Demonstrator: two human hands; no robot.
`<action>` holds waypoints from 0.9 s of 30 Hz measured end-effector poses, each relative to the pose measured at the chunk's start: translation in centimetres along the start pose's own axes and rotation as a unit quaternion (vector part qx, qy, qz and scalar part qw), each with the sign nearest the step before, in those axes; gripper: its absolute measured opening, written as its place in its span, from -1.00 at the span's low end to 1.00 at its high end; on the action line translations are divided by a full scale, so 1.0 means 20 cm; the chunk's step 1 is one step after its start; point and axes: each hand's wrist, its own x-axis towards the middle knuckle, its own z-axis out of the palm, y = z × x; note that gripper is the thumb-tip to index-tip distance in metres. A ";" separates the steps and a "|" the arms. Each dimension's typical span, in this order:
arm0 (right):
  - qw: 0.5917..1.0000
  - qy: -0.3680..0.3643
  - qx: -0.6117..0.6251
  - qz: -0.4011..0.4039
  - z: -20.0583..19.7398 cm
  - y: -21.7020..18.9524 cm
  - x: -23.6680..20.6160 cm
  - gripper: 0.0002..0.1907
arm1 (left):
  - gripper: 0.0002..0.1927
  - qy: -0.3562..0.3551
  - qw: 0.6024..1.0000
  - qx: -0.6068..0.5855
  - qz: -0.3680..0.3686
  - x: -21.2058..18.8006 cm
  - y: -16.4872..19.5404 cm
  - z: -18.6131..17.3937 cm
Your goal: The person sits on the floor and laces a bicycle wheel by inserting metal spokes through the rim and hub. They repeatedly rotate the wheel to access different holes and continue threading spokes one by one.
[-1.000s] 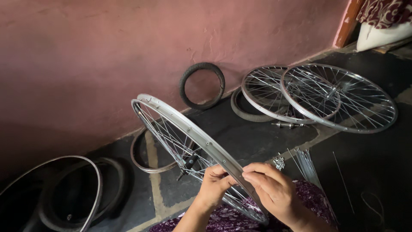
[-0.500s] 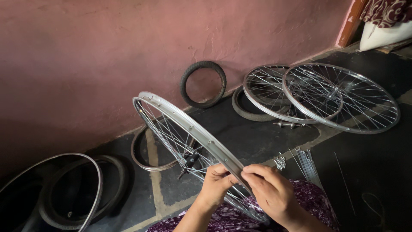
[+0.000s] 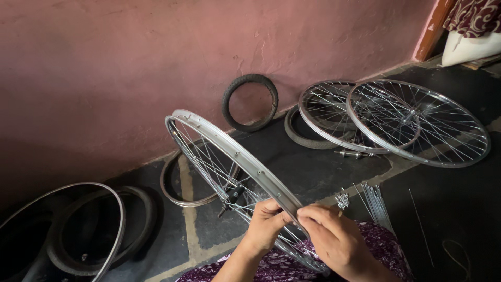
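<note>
Hands (image 3: 308, 232) unmoved on wheel (image 3: 229, 156); dark stone floor (image 3: 313, 167), pink wall (image 3: 130, 68).

Two hands, the left hand (image 3: 267, 223) and the right hand (image 3: 334, 237), on one spoked wheel (image 3: 229, 167); two more spoked wheels, one (image 3: 334, 117) overlapped by the other (image 3: 417, 122); one small tyre (image 3: 250, 102) against the wall; one tyre (image 3: 300, 130) flat under the wheels; one bare rim (image 3: 180, 185); one bundle of loose spokes (image 3: 376, 203)
</note>
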 end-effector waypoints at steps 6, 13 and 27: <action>0.999 -0.002 0.024 0.038 0.00 0.01 -0.06 -0.79 | -0.80 -0.031 0.999 -0.001 -0.010 0.00 0.05 0.03; 0.998 0.042 -0.006 0.053 0.07 0.03 -0.18 -0.69 | -0.80 -0.009 1.000 -0.007 -0.009 0.00 0.03 0.03; 0.975 0.153 0.092 0.130 0.16 0.05 -0.30 -0.61 | -0.83 -0.031 0.999 0.006 -0.011 -0.01 0.01 0.03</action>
